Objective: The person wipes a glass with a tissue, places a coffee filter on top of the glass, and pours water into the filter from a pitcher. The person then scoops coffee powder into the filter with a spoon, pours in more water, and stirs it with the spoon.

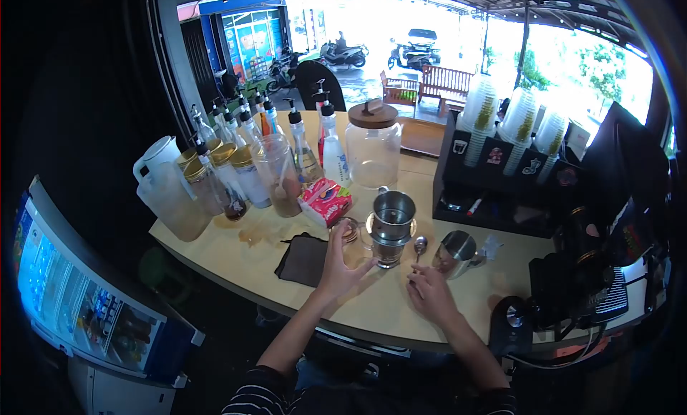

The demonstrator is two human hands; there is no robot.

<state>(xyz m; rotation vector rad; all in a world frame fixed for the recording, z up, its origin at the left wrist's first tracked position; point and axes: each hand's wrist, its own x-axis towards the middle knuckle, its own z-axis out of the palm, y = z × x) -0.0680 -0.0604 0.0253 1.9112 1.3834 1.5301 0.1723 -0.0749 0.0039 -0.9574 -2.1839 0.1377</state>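
Observation:
A metal drip coffee filter (393, 213) sits on top of a small glass (387, 255) on the counter. My left hand (342, 270) is just left of the glass, thumb and fingers spread. Its thumb tip is close to the glass base; I cannot tell whether it touches. Behind those fingers, a round lidded item (350, 231) is partly hidden. With closed fingers, my right hand (431, 292) holds the handle end of a metal spoon (421, 245), whose bowl points away from me. Right of the spoon stands a metal cup (455, 253), tilted in view by the lens.
A dark folded cloth (300, 260) and a pink tissue pack (326, 201) lie left. Pump bottles (308, 154), jars and a plastic pitcher (172, 193) line the back left. A wooden-lidded jar (373, 154) stands behind. A black cup rack (494, 164) and dark machine (572, 272) occupy the right.

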